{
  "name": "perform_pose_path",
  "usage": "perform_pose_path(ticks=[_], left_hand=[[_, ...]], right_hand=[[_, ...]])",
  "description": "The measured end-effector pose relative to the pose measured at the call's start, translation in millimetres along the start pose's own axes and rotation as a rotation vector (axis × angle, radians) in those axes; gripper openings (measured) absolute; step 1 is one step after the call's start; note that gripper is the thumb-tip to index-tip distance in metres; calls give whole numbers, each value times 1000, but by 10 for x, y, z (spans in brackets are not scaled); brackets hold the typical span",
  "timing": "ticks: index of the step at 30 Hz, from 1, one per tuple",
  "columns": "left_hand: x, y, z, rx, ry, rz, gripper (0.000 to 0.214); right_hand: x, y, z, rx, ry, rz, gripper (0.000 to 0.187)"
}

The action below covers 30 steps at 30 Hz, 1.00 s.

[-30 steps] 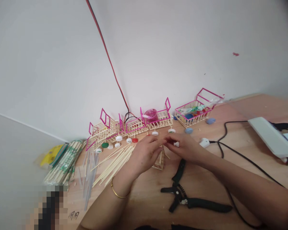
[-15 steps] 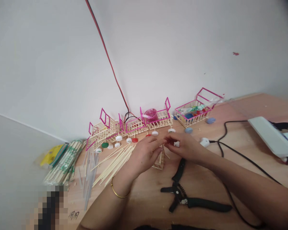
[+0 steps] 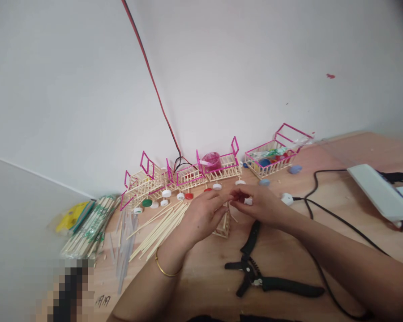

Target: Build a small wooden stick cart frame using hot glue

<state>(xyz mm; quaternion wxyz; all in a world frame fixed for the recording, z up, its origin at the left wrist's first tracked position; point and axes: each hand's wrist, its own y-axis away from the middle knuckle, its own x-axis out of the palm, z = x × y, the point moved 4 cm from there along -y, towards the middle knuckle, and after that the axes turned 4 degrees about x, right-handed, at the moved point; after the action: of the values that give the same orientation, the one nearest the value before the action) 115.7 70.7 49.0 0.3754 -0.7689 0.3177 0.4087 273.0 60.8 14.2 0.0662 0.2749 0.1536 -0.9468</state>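
Observation:
My left hand (image 3: 201, 214) and my right hand (image 3: 260, 205) meet fingertip to fingertip over a small bamboo-stick frame (image 3: 223, 226) that stands on the wooden table (image 3: 289, 264). Pinched in my right fingers is a small red cap (image 3: 237, 196), and my left fingertips press in against it from the other side. A gold bangle circles my left wrist. What the stick frame rests against is hidden under my hands.
Black pliers (image 3: 255, 273) lie in front of my hands. Loose bamboo sticks (image 3: 161, 226) and packed sticks (image 3: 87, 226) lie left. Pink-edged stick carts (image 3: 188, 176), a basket of caps (image 3: 272, 158), scattered caps, a black cable (image 3: 322, 210) and a white device (image 3: 379, 190) line the back and right.
My hands have hardly moved. A red cap now shows between my right fingertips, where one second ago none was visible.

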Motion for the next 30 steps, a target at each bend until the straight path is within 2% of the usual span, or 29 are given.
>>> perform_pose_path(ticks=[22,30], left_hand=[[8,-1,-4,-25,-42,26,35],[-20,4,26,-61,-10,-42,36]], right_hand=[[49,-16,42,2,-29,-54,13],[47,-23,18,1,-13,-53,14]])
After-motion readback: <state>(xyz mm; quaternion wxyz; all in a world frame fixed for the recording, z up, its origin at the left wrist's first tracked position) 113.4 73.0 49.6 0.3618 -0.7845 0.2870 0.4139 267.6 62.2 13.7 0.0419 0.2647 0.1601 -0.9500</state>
